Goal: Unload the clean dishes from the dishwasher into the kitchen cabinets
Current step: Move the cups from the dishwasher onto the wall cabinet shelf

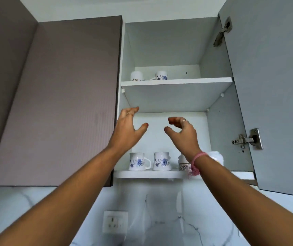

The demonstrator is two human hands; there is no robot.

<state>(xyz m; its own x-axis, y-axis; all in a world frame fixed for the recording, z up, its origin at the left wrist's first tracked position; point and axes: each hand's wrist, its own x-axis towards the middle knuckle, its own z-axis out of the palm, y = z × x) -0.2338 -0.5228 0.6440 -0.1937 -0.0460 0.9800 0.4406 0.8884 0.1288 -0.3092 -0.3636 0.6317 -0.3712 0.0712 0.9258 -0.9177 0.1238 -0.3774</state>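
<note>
Both my arms reach up into an open wall cabinet. My left hand point(127, 128) and my right hand point(181, 132) hover empty, fingers spread, facing each other above the lower shelf point(142, 174). On that shelf stand two white mugs with blue flowers point(138, 161) point(162, 161), a patterned cup point(183, 165) partly hidden behind my right wrist, and a white container point(216, 157). The upper shelf point(175, 81) holds two more white cups point(136, 76) point(161, 75) at its left. The dishwasher is out of sight.
The cabinet's right door point(270, 96) stands swung open, hinges showing. A shut brown cabinet door point(58, 100) lies to the left. Below are a marble-look wall and a white power socket point(115, 221). The right part of the upper shelf is bare.
</note>
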